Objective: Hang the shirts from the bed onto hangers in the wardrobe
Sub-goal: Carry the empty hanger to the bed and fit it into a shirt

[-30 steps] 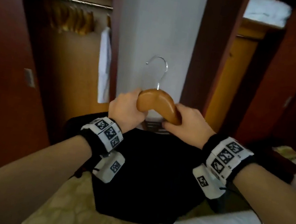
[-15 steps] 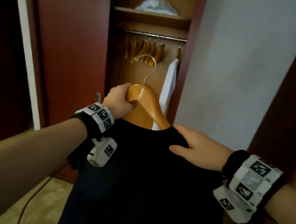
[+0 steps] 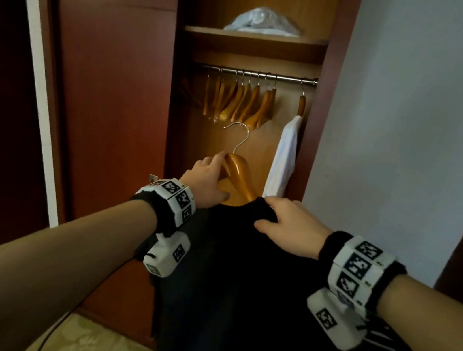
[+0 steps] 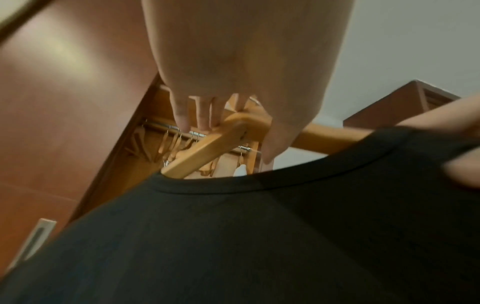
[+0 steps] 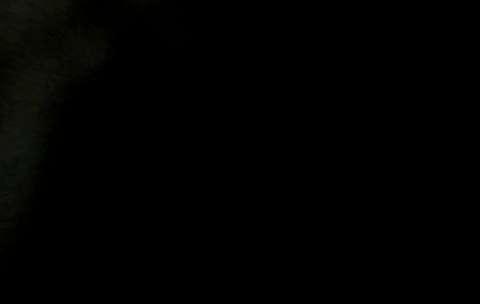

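Note:
A black shirt (image 3: 237, 282) hangs on a wooden hanger (image 3: 239, 176) with a metal hook, held up in front of the open wardrobe. My left hand (image 3: 208, 177) grips the hanger near its top, fingers over the wood (image 4: 207, 148) and thumb below. My right hand (image 3: 286, 223) pinches the shirt's right shoulder over the hanger's arm. In the left wrist view the shirt collar (image 4: 259, 185) sits just under the hanger. The right wrist view is dark, pressed against the fabric.
Inside the wardrobe a metal rail (image 3: 255, 73) carries several empty wooden hangers (image 3: 238, 103) and one white shirt (image 3: 283, 156) at its right end. A shelf (image 3: 254, 39) above holds a plastic-wrapped bundle. A dark red door (image 3: 100, 94) stands left, a white wall (image 3: 413, 128) right.
I have turned from the bed to face the wardrobe and come closer. The shirt now hangs lifted on the hanger, and my right hand has moved from the hanger to the shirt's shoulder.

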Demonstrator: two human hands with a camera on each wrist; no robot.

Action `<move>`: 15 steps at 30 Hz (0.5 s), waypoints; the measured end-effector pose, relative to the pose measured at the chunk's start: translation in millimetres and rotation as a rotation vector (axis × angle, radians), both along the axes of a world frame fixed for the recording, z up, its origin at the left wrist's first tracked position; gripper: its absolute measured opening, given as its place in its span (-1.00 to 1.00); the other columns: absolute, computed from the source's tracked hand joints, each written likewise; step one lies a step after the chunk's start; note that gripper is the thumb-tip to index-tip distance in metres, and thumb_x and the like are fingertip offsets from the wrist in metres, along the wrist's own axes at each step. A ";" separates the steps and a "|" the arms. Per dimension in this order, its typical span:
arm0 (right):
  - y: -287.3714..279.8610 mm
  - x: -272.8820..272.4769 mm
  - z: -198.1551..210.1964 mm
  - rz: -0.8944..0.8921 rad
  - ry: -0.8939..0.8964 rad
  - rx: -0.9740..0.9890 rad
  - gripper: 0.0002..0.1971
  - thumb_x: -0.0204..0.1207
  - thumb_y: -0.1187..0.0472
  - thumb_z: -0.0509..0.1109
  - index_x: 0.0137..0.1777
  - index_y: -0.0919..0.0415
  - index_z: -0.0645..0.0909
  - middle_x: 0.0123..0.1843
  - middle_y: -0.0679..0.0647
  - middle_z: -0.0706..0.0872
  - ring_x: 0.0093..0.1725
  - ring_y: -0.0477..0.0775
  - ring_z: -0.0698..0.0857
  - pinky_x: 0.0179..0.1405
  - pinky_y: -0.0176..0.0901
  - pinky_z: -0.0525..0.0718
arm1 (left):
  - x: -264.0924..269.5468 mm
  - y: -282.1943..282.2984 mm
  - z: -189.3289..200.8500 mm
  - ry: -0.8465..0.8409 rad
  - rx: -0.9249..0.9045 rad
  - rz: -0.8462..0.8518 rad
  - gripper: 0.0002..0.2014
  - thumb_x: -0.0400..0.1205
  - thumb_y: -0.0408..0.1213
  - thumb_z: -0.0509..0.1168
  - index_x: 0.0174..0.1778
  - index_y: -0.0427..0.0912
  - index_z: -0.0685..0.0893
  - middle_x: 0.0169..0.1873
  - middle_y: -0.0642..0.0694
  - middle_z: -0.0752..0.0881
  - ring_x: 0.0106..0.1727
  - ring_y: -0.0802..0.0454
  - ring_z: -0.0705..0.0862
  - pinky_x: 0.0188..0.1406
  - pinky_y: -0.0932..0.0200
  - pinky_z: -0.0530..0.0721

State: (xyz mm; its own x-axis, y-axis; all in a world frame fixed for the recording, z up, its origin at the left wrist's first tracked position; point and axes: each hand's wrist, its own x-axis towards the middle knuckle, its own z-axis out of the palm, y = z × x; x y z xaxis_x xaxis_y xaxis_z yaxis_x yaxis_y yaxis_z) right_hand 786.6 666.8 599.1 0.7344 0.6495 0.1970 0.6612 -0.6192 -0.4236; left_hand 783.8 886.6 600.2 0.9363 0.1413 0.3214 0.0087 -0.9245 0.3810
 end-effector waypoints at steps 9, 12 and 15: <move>74.7 155.9 17.7 -0.283 -0.063 -0.076 -0.76 0.65 0.17 0.32 0.17 0.32 0.64 0.05 0.17 0.71 -0.02 0.12 0.67 -0.11 -0.16 0.58 | 140.8 84.1 1.0 0.060 0.109 -0.078 -0.05 0.62 -0.04 0.39 0.74 -0.02 -0.16 0.68 -0.19 0.16 0.66 -0.20 0.18 0.58 -0.25 0.33; 97.1 218.7 36.2 -0.399 -0.091 -0.082 -0.74 0.63 0.13 0.33 0.15 0.32 0.64 0.08 0.22 0.72 0.00 0.16 0.70 -0.11 -0.13 0.59 | 188.2 125.3 12.7 0.055 0.096 -0.094 -0.09 0.64 -0.06 0.37 0.74 0.00 -0.12 0.70 -0.19 0.13 0.69 -0.19 0.16 0.60 -0.23 0.34; 120.2 275.2 56.5 -0.499 -0.104 -0.092 -0.64 0.62 0.09 0.33 0.24 0.39 0.58 0.15 0.30 0.70 -0.03 0.19 0.66 -0.12 -0.11 0.55 | 226.2 162.0 21.4 0.062 0.130 -0.101 -0.13 0.65 -0.03 0.34 0.74 0.00 -0.08 0.69 -0.18 0.15 0.68 -0.17 0.19 0.59 -0.20 0.35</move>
State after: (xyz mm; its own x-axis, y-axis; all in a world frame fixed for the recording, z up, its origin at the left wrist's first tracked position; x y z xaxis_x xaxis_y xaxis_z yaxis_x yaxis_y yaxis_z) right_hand 1061.9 787.0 655.6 0.9388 0.2428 0.2444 0.3114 -0.9015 -0.3005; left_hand 1010.0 1048.6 621.6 0.9624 0.0068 0.2717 -0.0664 -0.9635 0.2593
